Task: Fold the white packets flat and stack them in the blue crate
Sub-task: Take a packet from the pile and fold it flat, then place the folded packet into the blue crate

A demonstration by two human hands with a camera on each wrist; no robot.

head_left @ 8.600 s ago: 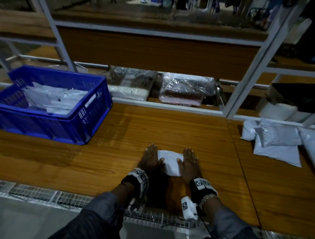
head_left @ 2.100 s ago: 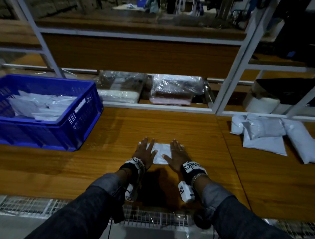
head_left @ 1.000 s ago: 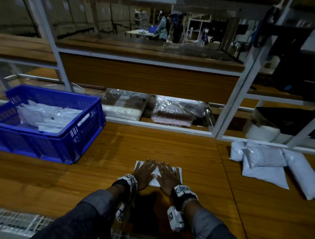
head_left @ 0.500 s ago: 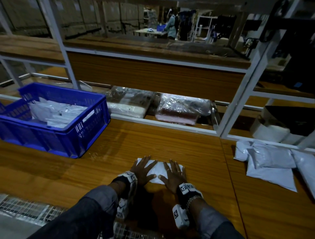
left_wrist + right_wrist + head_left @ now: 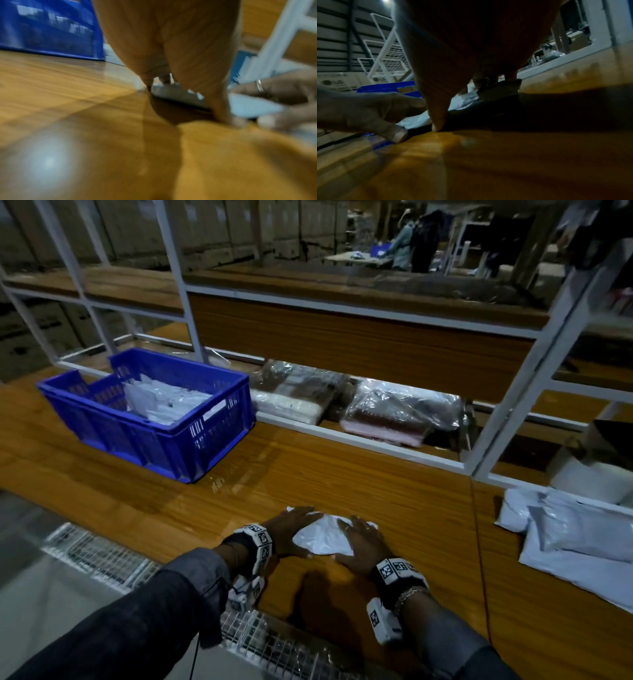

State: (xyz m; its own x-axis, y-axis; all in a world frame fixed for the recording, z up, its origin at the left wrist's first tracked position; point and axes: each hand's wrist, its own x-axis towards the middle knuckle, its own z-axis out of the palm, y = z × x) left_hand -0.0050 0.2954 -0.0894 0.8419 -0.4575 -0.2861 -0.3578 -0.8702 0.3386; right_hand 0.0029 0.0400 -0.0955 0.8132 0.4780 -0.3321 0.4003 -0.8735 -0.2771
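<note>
A folded white packet [image 5: 322,537] lies on the wooden table [image 5: 308,474] near its front edge. My left hand [image 5: 294,530] holds its left end and my right hand [image 5: 361,544] its right end, fingers laid on top. In the wrist views both thumbs sit at the near edge of the packet [image 5: 419,120], which is raised slightly off the wood. The blue crate [image 5: 191,446] stands at the far left with several white packets [image 5: 164,402] inside. More unfolded white packets [image 5: 575,535] lie piled at the right.
A white metal shelf frame [image 5: 507,395] runs along the back of the table, with plastic-wrapped bundles [image 5: 400,416] under its lower shelf. Wire mesh [image 5: 102,559] borders the table's near edge. A white roll [image 5: 589,481] sits behind the right pile.
My hands have shifted from pressing flat on the middle of the packet to its two ends, thumbs tucked at the near edge. The packet now bulges between them. The view has swung left.
</note>
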